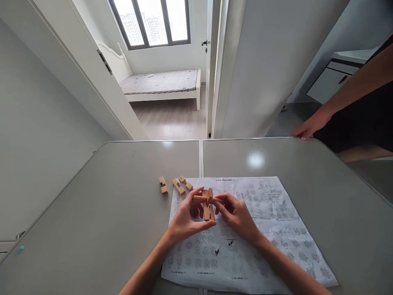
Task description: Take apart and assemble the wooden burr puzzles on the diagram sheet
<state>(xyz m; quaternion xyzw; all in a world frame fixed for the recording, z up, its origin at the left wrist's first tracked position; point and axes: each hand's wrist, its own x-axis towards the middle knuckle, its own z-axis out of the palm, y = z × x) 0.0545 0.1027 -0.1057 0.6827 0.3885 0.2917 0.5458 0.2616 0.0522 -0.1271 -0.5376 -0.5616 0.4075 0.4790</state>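
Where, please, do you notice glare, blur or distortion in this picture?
Head view throughout: glare spots the glossy grey table; daylight bleaches the dark-framed glass window; another person's bare hand blurs at the fingers; white door frames splay outward, suggesting wide-angle distortion.

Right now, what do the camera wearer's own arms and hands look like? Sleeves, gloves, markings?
Left forearm and right forearm: bare, no sleeve, cable or marker in view. Left hand and right hand: ungloved, five-fingered, no watch, bracelet or ring visible. Upper arms are out of frame, so can't tell about short sleeves.
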